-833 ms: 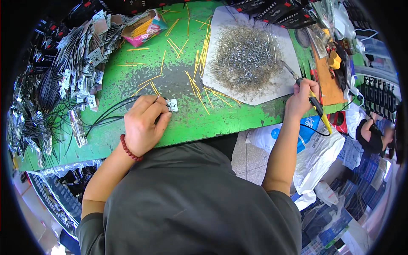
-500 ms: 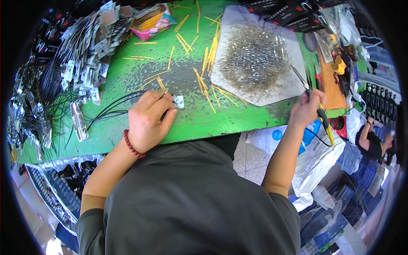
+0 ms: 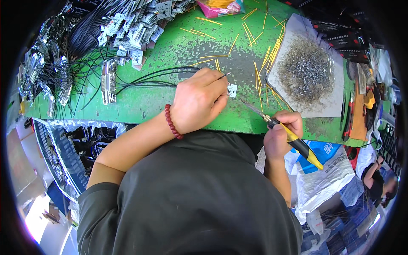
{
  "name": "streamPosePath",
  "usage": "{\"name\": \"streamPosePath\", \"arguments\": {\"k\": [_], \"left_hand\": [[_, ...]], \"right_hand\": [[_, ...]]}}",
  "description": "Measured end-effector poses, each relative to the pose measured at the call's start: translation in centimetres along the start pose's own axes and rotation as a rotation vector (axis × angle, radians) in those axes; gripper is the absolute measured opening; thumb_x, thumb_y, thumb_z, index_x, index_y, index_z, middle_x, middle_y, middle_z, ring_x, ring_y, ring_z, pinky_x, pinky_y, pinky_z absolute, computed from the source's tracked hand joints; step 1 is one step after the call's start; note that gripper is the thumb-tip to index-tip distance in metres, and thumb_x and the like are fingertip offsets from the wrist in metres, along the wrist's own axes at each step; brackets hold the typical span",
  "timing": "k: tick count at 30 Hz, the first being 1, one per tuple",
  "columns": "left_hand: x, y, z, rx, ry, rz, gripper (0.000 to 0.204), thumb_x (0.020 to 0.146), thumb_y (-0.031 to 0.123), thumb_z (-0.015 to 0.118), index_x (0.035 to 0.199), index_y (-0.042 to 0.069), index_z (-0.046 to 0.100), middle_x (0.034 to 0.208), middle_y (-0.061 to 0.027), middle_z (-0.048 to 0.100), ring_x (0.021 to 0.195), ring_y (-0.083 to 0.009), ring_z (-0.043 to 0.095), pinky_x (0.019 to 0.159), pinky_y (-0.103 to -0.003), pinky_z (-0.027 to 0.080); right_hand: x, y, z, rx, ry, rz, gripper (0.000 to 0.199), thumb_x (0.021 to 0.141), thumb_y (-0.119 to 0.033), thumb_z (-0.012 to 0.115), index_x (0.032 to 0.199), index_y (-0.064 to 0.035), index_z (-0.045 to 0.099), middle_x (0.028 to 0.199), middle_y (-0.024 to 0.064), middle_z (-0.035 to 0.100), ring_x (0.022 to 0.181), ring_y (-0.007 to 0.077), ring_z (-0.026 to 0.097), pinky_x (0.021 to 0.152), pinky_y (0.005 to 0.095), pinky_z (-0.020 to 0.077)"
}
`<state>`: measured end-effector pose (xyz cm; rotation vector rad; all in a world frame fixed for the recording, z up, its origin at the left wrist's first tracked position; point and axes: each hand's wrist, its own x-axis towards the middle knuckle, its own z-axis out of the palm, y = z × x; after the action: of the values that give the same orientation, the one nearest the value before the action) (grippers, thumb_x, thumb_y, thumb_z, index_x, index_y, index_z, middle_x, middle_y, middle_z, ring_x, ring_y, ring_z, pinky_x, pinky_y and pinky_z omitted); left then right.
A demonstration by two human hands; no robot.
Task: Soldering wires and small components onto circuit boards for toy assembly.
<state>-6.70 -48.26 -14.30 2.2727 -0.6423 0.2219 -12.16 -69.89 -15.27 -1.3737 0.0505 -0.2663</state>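
Observation:
My left hand (image 3: 202, 100), with a red bead bracelet at its wrist, rests on the green bench and is closed on a black cable (image 3: 182, 69). The cable's stripped-looking end pokes past my fingertips. A small white circuit board (image 3: 232, 90) lies just right of those fingers. My right hand (image 3: 280, 131) grips a soldering iron (image 3: 307, 154) with a yellow and black handle. Its metal tip points up and left, a short way from the board. Whether the left fingers also touch the board cannot be made out.
Thin yellow sticks (image 3: 215, 56) lie scattered across the bench (image 3: 140, 108). A pale sheet (image 3: 335, 102) to the right carries a heap of small dark and shiny bits (image 3: 307, 70). Boards with cables (image 3: 138, 34) pile up at the far left. A pink packet (image 3: 221, 9) stands behind.
The whole view has shifted, so the bench appears further right. My right hand has brought the soldering iron from beside the pale sheet toward the small board. The left hand keeps its hold.

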Motion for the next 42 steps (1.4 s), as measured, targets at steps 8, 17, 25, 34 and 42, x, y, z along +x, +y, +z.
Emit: {"name": "streamPosePath", "arguments": {"k": [8, 17, 25, 34, 42], "left_hand": [[-0.17, 0.05, 0.19, 0.012, 0.016, -0.033, 0.012, 0.069, 0.002, 0.069, 0.078, 0.004, 0.060, 0.087, -0.0072, 0.063, 0.078, -0.0250, 0.060, 0.065, -0.034, 0.050], [-0.03, 0.11, 0.32, 0.023, 0.027, -0.008, 0.011, 0.070, 0.003, 0.069, 0.077, 0.005, 0.061, 0.088, -0.0060, 0.063, 0.078, -0.0238, 0.060, 0.065, -0.033, 0.051], [-0.05, 0.17, 0.36, 0.038, 0.039, -0.004, 0.011, 0.070, 0.004, 0.069, 0.079, 0.004, 0.062, 0.088, -0.0063, 0.063, 0.078, -0.0237, 0.060, 0.064, -0.033, 0.051], [-0.11, 0.15, 0.41, 0.052, 0.046, 0.006, 0.013, 0.070, 0.004, 0.068, 0.081, 0.004, 0.063, 0.088, -0.0064, 0.063, 0.079, -0.0238, 0.061, 0.064, -0.033, 0.051], [-0.08, 0.17, 0.32, 0.057, 0.025, -0.002, 0.010, 0.070, 0.005, 0.069, 0.078, 0.005, 0.062, 0.088, -0.0058, 0.063, 0.080, -0.0237, 0.061, 0.064, -0.033, 0.051]], "right_hand": [[-0.31, 0.31, 0.67, -0.149, -0.065, -0.028, 0.024, 0.078, -0.017, 0.068, 0.084, -0.0017, 0.051, 0.072, 0.0028, 0.050, 0.062, 0.0080, 0.042, 0.057, 0.0220, 0.0311], [-0.23, 0.48, 0.59, -0.165, -0.075, -0.052, 0.029, 0.079, -0.021, 0.072, 0.087, -0.0024, 0.051, 0.075, 0.0029, 0.052, 0.063, 0.0070, 0.041, 0.057, 0.0219, 0.0306], [-0.22, 0.41, 0.53, -0.179, -0.097, -0.050, 0.026, 0.078, -0.017, 0.071, 0.087, -0.0022, 0.051, 0.077, 0.0041, 0.054, 0.065, 0.0077, 0.043, 0.058, 0.0221, 0.0340], [-0.54, 0.77, 0.46, -0.121, -0.060, -0.118, 0.023, 0.078, -0.013, 0.069, 0.087, -0.0017, 0.051, 0.078, 0.0062, 0.054, 0.068, 0.0103, 0.046, 0.060, 0.0226, 0.0358], [-0.28, 0.62, 0.64, -0.140, -0.046, -0.112, 0.024, 0.078, -0.016, 0.069, 0.086, -0.0017, 0.051, 0.076, 0.0047, 0.052, 0.065, 0.0089, 0.042, 0.057, 0.0225, 0.0315]]}}
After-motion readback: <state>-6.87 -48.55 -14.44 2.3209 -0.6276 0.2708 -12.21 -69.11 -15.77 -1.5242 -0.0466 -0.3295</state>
